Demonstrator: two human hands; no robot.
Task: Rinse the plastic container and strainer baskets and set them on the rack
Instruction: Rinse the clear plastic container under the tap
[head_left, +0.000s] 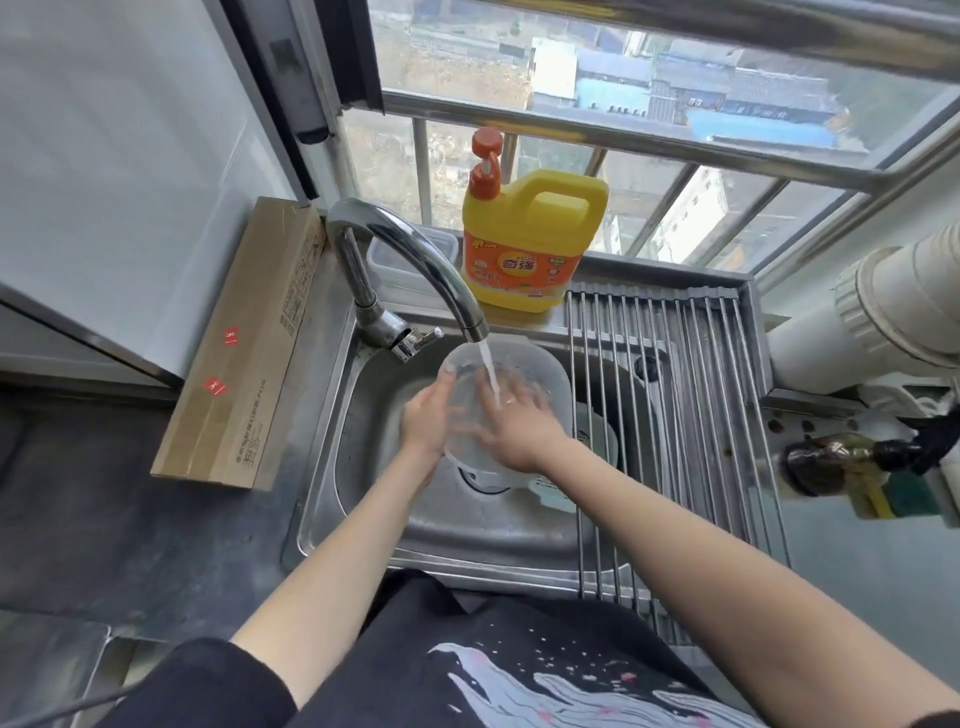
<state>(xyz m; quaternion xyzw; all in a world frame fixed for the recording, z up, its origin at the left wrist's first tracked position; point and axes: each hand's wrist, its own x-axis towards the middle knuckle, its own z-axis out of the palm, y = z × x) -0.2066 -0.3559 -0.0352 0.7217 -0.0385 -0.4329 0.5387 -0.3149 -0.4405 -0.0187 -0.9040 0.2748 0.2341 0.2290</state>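
A clear plastic container (540, 374) is tilted under the running faucet (405, 260) over the steel sink (363, 499). My left hand (427, 421) grips its left rim from outside. Inside the container, my right hand (511, 423) lies with fingers spread while the water stream (491, 374) falls onto it. Below the container, white items (550, 493) lie in the basin, partly hidden; I cannot tell if they are the strainer baskets. The roll-up metal rack (675, 415) spans the sink's right side with nothing on it.
A yellow dish soap jug (530, 244) with an orange pump stands behind the sink, beside a clear lidded box (415, 254). A long cardboard box (249, 353) leans at the left. White pipe (883, 317) and a dark valve (841, 457) sit at the right. Window bars run behind.
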